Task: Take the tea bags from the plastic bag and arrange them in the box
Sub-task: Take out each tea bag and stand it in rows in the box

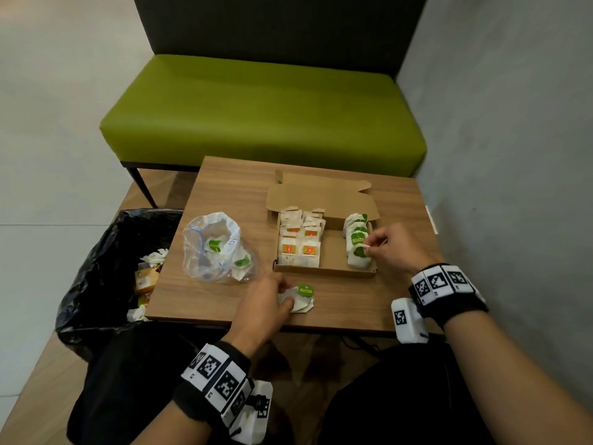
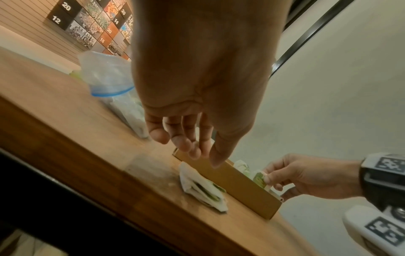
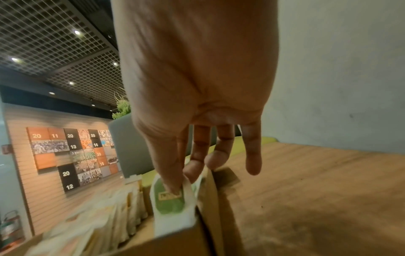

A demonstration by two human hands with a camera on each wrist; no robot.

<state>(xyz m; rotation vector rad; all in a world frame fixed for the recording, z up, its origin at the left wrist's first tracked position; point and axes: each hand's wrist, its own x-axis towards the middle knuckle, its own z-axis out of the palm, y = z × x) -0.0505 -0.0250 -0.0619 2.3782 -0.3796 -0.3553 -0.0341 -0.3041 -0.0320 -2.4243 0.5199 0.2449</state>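
Sitting before a green padded sofa: small wooden bench carrying an open brown cardboard box right of centre and a crumpled clear plastic bag towards the left edge. Right hand pinching a green-labelled white tea bag in the box's right row. Left hand, fingers relaxed, hovering over loose green-labelled tea bags near the front edge.

Green-labelled white tea bags
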